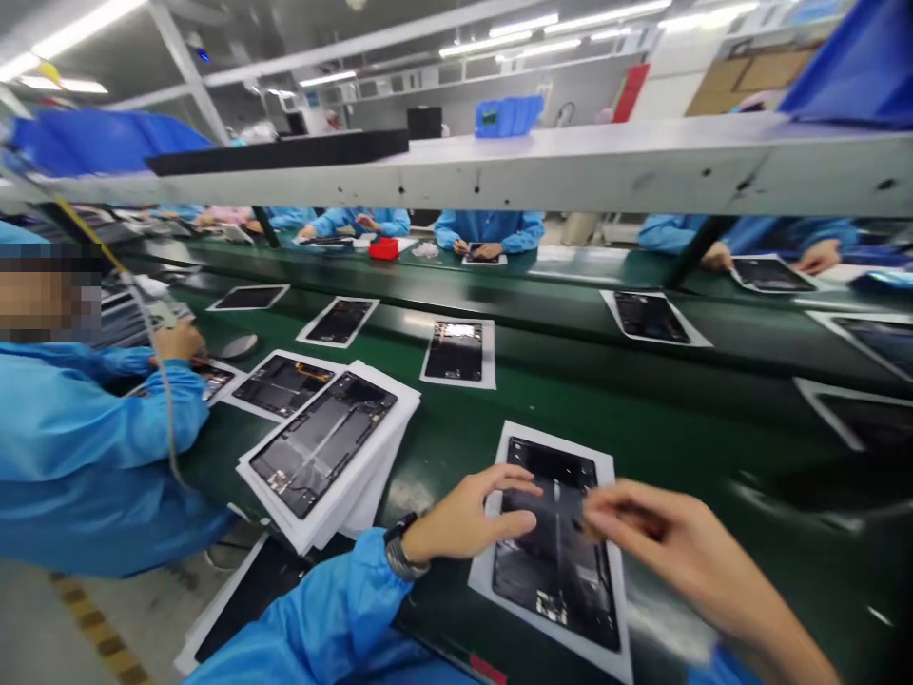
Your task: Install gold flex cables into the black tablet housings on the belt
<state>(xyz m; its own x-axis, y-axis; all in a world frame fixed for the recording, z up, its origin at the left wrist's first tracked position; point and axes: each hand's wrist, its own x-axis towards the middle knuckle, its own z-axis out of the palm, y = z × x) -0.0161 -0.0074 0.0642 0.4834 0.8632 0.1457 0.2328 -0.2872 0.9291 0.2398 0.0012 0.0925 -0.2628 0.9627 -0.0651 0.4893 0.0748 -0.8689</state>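
Note:
An opened tablet with its dark insides showing lies on a white tray on the green belt right in front of me. My left hand rests on the tablet's left edge, fingers stretched out flat over it. My right hand hovers over the tablet's upper right part; it is blurred, and its fingertips are drawn together as if pinching a small dark thing that I cannot name. A watch sits on my left wrist.
A stack of white trays topped by another open tablet stands at my left. More tablets on trays lie along the belt. A co-worker in a blue coat works at my left; several others sit across the belt. A grey shelf runs overhead.

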